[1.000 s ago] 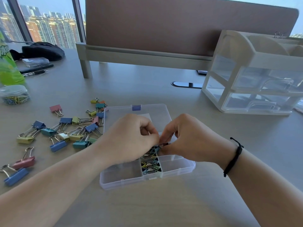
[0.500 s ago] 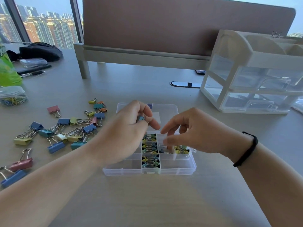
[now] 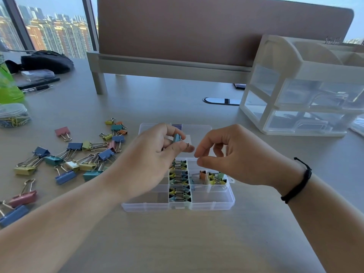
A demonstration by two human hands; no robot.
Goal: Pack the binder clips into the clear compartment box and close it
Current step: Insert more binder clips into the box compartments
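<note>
left hand: the left hand is hovering above the back left part of the clear compartment box, its fingers curling round a small teal binder clip and pinching it between thumb and fingertips; a wire loop of the clip is sticking out by the thumb.
right hand: the right hand is hanging just beside the left one, over the back right of the box, with thumb and forefinger drawn close together; whether anything is sitting between them i cannot tell.
box: it is lying open on the desk, lid folded flat away from the person, a purple latch showing at the lid's far edge.
packed clips: small packed clips are filling the middle column of compartments; a few more are sitting in a right-hand compartment, an orange one among them.
loose clips: a scatter of loose binder clips in blue, teal, yellow, pink and orange is lying on the desk to the left of the box, well apart from the hands.
wrist: a black cord bracelet is circling the right wrist.
surroundings: a white drawer organiser is standing at the far right; a tub of paper clips is sitting at the left edge.
</note>
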